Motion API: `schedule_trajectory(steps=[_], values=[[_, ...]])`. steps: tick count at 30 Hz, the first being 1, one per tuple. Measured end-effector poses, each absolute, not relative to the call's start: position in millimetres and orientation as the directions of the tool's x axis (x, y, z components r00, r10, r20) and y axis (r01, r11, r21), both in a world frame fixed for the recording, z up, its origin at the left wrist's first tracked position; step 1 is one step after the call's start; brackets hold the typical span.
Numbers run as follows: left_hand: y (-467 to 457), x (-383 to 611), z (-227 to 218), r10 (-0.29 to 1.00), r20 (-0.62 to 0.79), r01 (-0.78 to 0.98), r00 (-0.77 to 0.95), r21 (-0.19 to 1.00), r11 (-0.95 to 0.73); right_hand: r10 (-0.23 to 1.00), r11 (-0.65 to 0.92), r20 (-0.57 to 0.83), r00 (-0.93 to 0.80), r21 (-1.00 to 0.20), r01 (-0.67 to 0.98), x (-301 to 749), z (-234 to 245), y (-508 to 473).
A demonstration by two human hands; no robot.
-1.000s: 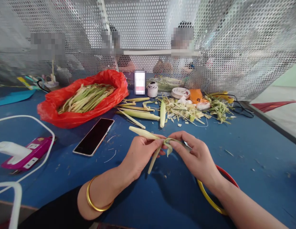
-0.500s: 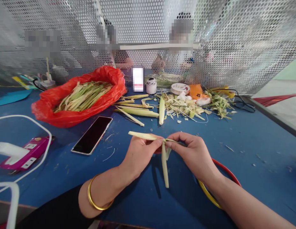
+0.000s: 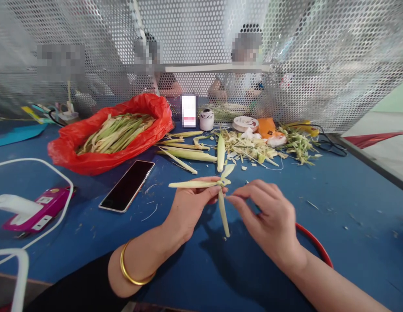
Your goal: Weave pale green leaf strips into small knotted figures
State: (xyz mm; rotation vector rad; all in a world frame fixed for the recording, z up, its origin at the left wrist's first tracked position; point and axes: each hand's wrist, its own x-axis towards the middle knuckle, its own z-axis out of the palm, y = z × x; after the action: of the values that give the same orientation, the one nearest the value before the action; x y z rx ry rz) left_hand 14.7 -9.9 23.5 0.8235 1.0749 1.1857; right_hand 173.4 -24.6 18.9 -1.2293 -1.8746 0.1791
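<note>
My left hand (image 3: 195,201) is closed, its thumb and fingers pinching crossed pale green leaf strips (image 3: 222,212) that look like plant husk. The strips meet at a small knot by the thumb tip. One arm points left, one hangs toward me and a shorter one stands up at the far side. Just right of the knot is my right hand (image 3: 269,216), a little apart from the strips. Its thumb and forefinger tips are close together; whether a thin strand is between them I cannot make out.
Behind the hands lie loose leaf strips (image 3: 188,155), a heap of scraps (image 3: 247,145) and a roll of tape (image 3: 245,123). A red plastic bag (image 3: 65,151) of leaves stands left, near a phone (image 3: 126,186) and a purple power strip (image 3: 47,208). People sit behind the perforated screen (image 3: 195,34).
My right hand has moved away from the knot, slightly right and down. A short upper arm of the leaf strips now shows, while the left hand keeps its grip.
</note>
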Motion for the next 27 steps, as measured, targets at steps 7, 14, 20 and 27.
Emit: schedule_trajectory(steps=[7, 14, 20, 27], values=[[-11, 14, 27, 0.977, -0.195, -0.264, 0.082, 0.941, 0.21, 0.94, 0.34, 0.285, -0.187, -0.816, 0.468, 162, 7, -21], [-10, 14, 24, 0.978, -0.202, -0.247, 0.051, 0.946, 0.209, 0.941, 0.328, 0.248, -0.229, -0.832, 0.447, 161, 9, -23], [-10, 15, 21, 0.971, -0.236, -0.307, 0.028, 0.923, 0.233, 0.872, 0.477, 0.353, -0.337, -0.767, 0.429, 162, 15, -23], [-10, 16, 23, 0.963, -0.268, -0.375, 0.036, 0.889, 0.262, 0.837, 0.53, 0.382, -0.393, -0.746, 0.404, 163, 16, -23]])
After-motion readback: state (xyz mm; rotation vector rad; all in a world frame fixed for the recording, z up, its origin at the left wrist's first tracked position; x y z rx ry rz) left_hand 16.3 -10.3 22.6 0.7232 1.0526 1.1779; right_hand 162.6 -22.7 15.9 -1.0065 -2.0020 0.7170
